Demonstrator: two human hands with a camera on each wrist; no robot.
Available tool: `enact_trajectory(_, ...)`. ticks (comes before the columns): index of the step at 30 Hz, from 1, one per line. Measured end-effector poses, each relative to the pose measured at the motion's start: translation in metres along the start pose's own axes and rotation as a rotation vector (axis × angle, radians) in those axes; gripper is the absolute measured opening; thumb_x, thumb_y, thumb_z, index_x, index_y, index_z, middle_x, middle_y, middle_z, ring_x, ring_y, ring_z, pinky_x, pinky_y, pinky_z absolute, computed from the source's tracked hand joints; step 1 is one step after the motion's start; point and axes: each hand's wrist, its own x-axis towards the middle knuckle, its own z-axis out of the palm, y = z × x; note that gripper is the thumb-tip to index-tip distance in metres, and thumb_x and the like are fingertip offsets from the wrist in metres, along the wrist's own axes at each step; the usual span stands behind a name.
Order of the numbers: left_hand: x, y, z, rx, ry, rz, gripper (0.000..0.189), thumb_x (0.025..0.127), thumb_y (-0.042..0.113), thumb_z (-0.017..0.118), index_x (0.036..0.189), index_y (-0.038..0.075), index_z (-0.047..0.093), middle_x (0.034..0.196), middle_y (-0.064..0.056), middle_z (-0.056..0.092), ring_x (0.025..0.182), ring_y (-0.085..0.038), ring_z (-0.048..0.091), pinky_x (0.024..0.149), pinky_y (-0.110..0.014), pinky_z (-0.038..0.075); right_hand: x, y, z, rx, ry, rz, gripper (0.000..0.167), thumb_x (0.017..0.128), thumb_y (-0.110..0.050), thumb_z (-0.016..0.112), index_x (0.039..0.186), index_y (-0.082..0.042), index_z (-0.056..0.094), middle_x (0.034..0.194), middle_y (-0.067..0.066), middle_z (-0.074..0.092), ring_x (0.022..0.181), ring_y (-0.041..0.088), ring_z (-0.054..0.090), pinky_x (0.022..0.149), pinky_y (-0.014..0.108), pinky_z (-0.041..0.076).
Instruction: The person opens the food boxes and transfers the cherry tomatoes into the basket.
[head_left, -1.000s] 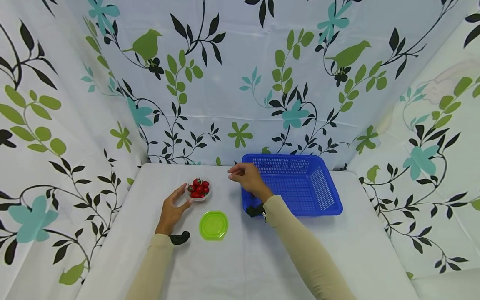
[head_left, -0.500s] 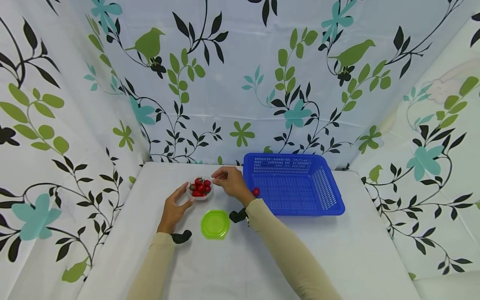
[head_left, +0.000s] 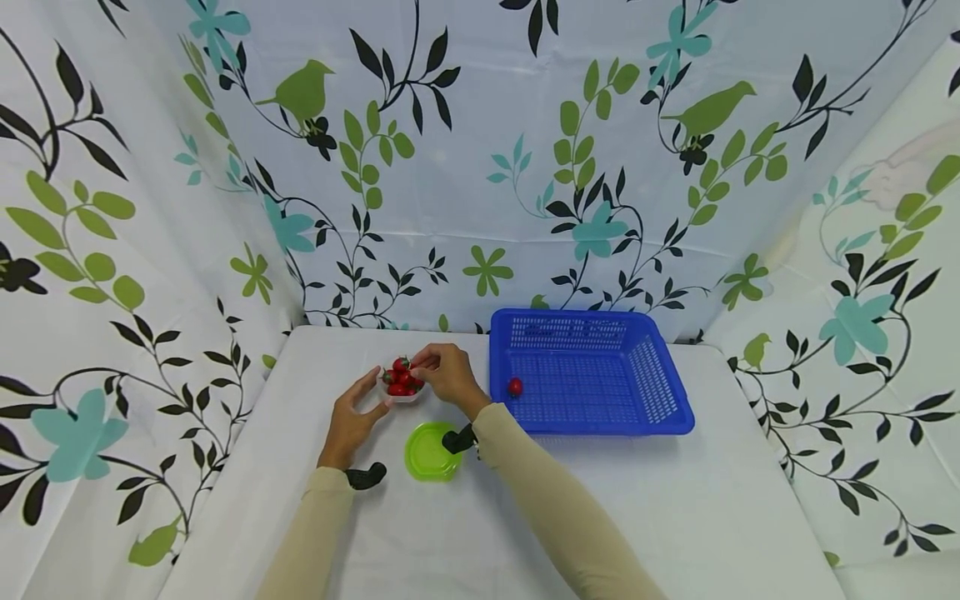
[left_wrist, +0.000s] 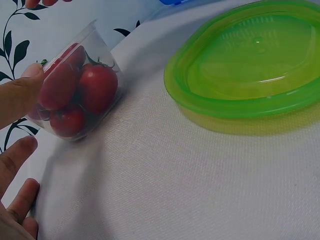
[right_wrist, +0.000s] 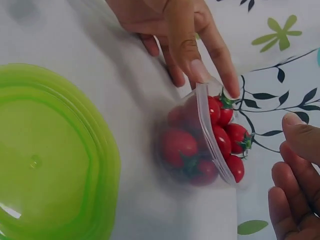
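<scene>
A small clear plastic cup (right_wrist: 204,117) full of cherry tomatoes (right_wrist: 179,147) stands on the left part of the table. My left hand (head_left: 352,423) holds it from the left, thumb at the near side and index finger at the far side of its rim. From the right, my right hand (head_left: 450,377) reaches over the tomatoes; its thumb and fingers are loosely bent with nothing between them in the right wrist view. One loose cherry tomato (head_left: 515,387) lies in the blue plastic basket (head_left: 600,426), near its left wall. A translucent green lid (head_left: 427,457) lies in front of the cup.
The basket fills the back right of the white-covered table (head_left: 450,542). Patterned curtains (head_left: 480,192) hang close behind the table and along both sides. My right wrist's black camera mount (head_left: 459,439) overlaps the lid's right edge in the head view.
My right hand has moved left from the basket's edge to the tomatoes in the cup, uncovering the loose tomato in the basket. My left hand has stayed at the cup.
</scene>
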Motion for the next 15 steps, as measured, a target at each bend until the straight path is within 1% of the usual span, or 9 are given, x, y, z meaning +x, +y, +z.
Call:
enact_trajectory(7, -0.002, 0.001, -0.001, 0.006, -0.003, 0.013, 0.075, 0.097, 0.027, 0.08, 0.163, 0.023, 0.045, 0.169, -0.01, 0.044, 0.164, -0.031, 0.026, 0.134, -0.066, 0.01, 0.005, 0.001, 0.014, 0.003, 0.044, -0.005, 0.013, 0.092, -0.014, 0.084, 0.104, -0.015, 0.082, 0.093, -0.004, 0.079, 0.083, 0.007, 0.068, 0.076, 0.02, 0.059)
enact_trajectory(10, -0.002, 0.002, -0.001, 0.004, -0.003, 0.019, 0.075, 0.097, 0.026, 0.08, 0.163, 0.022, 0.045, 0.169, -0.01, 0.044, 0.164, -0.031, 0.027, 0.134, -0.065, 0.011, 0.008, 0.002, 0.02, -0.007, 0.047, 0.005, 0.012, 0.093, -0.014, 0.083, 0.104, -0.017, 0.082, 0.097, -0.005, 0.079, 0.084, 0.006, 0.067, 0.077, 0.02, 0.06)
enact_trajectory(15, -0.003, 0.004, -0.001, 0.011, -0.002, 0.009, 0.075, 0.097, 0.027, 0.08, 0.163, 0.023, 0.045, 0.169, -0.01, 0.044, 0.165, -0.03, 0.026, 0.134, -0.066, 0.01, 0.011, 0.001, 0.03, -0.034, 0.045, 0.033, 0.012, 0.093, -0.014, 0.082, 0.105, -0.017, 0.082, 0.103, -0.005, 0.078, 0.085, 0.006, 0.066, 0.082, 0.021, 0.062)
